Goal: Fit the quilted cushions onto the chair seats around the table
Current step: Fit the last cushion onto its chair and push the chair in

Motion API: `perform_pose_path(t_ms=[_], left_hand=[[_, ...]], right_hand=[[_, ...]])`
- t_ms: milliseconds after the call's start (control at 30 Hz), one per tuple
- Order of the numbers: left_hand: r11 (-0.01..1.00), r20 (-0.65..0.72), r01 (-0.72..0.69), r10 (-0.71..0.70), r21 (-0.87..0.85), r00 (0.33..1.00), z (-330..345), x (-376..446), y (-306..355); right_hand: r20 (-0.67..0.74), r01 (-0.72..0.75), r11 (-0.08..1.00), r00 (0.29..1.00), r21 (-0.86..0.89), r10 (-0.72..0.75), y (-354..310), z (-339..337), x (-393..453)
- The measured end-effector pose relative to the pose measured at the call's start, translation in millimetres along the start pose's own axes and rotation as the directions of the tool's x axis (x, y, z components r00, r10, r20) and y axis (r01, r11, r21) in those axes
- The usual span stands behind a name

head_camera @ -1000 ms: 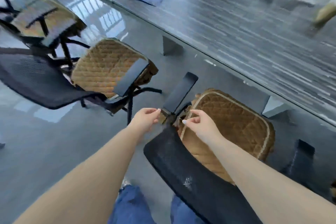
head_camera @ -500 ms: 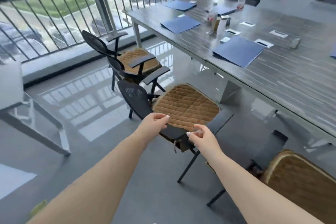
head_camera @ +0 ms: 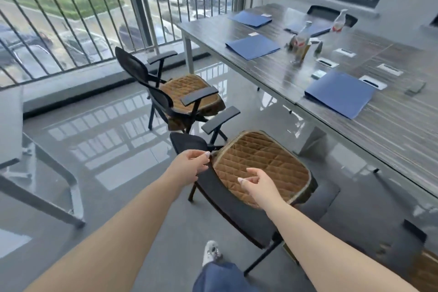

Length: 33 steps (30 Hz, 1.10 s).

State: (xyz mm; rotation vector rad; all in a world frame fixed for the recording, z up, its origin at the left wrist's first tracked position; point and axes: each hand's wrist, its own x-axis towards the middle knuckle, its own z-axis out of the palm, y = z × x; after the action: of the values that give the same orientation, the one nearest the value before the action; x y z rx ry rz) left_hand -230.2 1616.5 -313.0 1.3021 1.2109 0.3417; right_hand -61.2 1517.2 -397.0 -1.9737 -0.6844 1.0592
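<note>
Brown quilted fabric marks the work here: the near cushion (head_camera: 260,163) lies on the seat of the near chair (head_camera: 237,211) at the frame's centre. Its edge is turned down over the seat rim on the right, and it looks seated or nearly so.

At centre-left, the left hand (head_camera: 190,165) has its fingertips curled together at the back corner of the cushion, beside the black mesh backrest (head_camera: 187,143). It seems to pinch the corner or a small tie there, probably to pull the cover snug. Whether anything lies between the fingers I cannot tell.

Right of it, the right hand (head_camera: 257,186) hovers over the cushion's near edge. Its fingers are loosely curled, with thumb and forefinger close together. Whether it touches the fabric or holds anything I cannot tell.

Above these, toward the upper middle, a second chair (head_camera: 151,83) already wears its own cushion (head_camera: 187,92), so this side of the table (head_camera: 284,73) appears well along.

The floor (head_camera: 106,149) is glossy grey and mirrors the railing (head_camera: 83,19) that crosses the upper left. Cars are parked beyond it. The long dark wood-grain table fills the right. It carries blue folders (head_camera: 341,93) and a plastic bottle (head_camera: 302,38), and windows run along the top right.
</note>
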Motion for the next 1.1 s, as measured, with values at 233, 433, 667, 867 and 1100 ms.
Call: perform_pose_path(t_ms=[233, 433, 667, 867, 1100], left_hand=[[0.994, -0.078, 0.105, -0.107, -0.032, 0.991, -62, 108, 40], [0.980, -0.056, 0.199, -0.200, -0.020, 0.978, -44, 200, 58], [0.948, 0.221, 0.265, -0.300, 0.175, 0.928, 54, 291, 50], [0.878, 0.387, 0.272, -0.428, 0.395, 0.817, 102, 349, 19], [0.794, 0.319, 0.150, -0.399, 0.589, 0.860, 120, 427, -39]], right_hand=[[-0.014, -0.138, 0.989, 0.990, 0.048, 0.139, -19, 24, 102], [-0.088, -0.243, 0.970, 0.966, 0.008, 0.243, -8, 2, 138], [-0.270, -0.457, 0.860, 0.819, 0.226, 0.506, 45, -38, 138], [-0.350, -0.569, 0.737, 0.650, 0.365, 0.675, 81, -52, 141], [-0.300, -0.657, 0.647, 0.574, 0.387, 0.762, 131, -24, 170]])
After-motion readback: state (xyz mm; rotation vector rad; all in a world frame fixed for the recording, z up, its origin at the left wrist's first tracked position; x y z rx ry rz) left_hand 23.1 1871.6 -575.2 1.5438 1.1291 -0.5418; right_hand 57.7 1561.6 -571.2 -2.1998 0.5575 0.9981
